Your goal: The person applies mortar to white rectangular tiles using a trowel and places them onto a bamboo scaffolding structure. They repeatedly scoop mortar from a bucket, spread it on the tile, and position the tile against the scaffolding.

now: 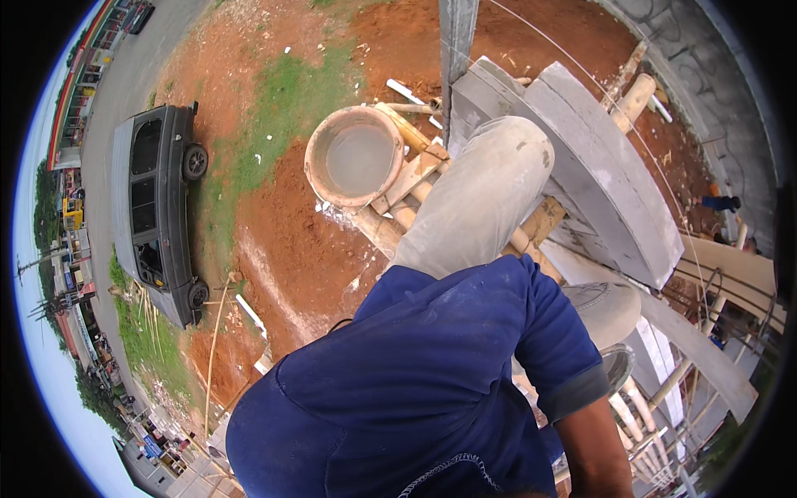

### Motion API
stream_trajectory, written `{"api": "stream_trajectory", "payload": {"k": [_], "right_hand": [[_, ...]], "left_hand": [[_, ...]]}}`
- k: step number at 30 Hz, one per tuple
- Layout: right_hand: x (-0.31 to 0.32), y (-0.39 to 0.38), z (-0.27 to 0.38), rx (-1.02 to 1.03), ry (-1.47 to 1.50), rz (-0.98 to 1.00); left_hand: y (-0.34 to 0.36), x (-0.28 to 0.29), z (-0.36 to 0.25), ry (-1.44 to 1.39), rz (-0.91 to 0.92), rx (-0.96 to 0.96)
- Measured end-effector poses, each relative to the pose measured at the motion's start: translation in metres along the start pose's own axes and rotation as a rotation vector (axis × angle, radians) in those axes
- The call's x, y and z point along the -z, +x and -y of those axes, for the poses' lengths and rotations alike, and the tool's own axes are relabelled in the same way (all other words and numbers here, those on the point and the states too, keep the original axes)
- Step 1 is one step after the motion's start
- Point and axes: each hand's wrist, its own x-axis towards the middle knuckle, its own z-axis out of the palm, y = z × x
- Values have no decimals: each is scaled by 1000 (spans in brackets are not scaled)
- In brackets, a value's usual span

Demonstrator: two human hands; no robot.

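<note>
Crouching on bamboo scaffolding [397, 217] beside a grey concrete ledge [598, 174]; bucket [354, 158] holding grey mortar, mostly unused; hands out of view, state impossible to tell.

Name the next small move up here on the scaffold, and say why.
Probably reach forward to the bucket. It sits on the bamboo scaffold poles just beyond the bent knee, beside the grey concrete ledge, and holds grey mix. Neither hand shows; only the right forearm hangs down, so this is a guess.
</note>
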Motion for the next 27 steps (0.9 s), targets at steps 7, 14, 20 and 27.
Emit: {"api": "stream_trajectory", "payload": {"k": [7, 14, 20, 27], "right_hand": [[18, 1, 20, -44, -5, 15], [24, 0, 34, -54, -28, 28], [13, -6, 37, -71, -30, 52], [7, 1, 50, -166, -223, -60]], "left_hand": [[-11, 11, -14, -20, -56, -123], [-17, 16, -22, -48, -83, -191], [-24, 22, -25, -104, -131, -223], [-87, 52, -34, -224, -525, -101]]}}
